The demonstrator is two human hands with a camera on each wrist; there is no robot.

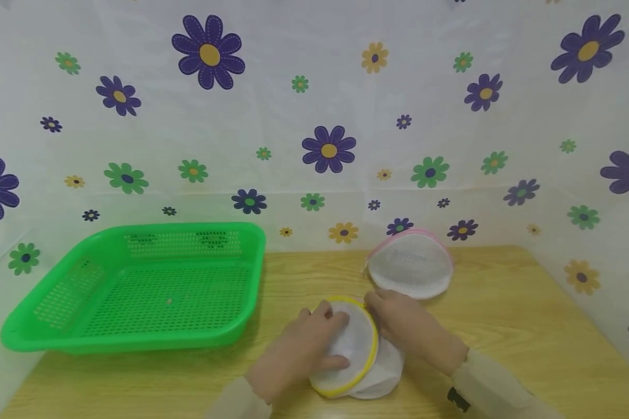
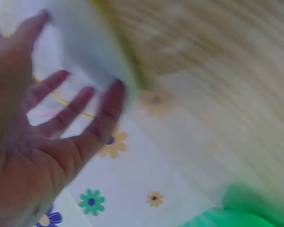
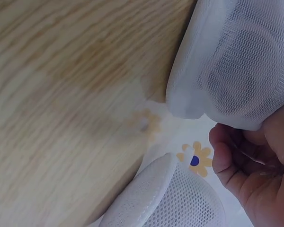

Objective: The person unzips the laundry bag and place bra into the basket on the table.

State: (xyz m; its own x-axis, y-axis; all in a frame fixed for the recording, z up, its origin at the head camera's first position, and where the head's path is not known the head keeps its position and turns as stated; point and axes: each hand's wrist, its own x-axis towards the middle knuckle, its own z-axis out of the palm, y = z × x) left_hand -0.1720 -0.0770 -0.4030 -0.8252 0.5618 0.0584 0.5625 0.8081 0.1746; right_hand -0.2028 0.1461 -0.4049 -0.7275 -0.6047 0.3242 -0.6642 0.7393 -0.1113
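A white mesh laundry bag point(image 1: 357, 344) with a yellow zipped rim lies tilted on the table in front of me. My left hand point(image 1: 305, 344) rests on its round face with fingers spread; the left wrist view shows those fingers, somewhat blurred, against the bag. At the upper right of the yellow rim, my right hand point(image 1: 411, 326) pinches the edge with curled fingers; whether it holds the zipper pull is too small to tell. In the right wrist view a round shape shows through the bag's mesh point(image 3: 246, 61).
Behind my right hand stands a second mesh laundry bag point(image 1: 411, 265) with pink trim. A green plastic basket point(image 1: 254, 279) with perforated walls sits at left. The wooden table point(image 1: 503, 302) ends at a flowered sheet point(image 1: 272, 116) at the back and sides.
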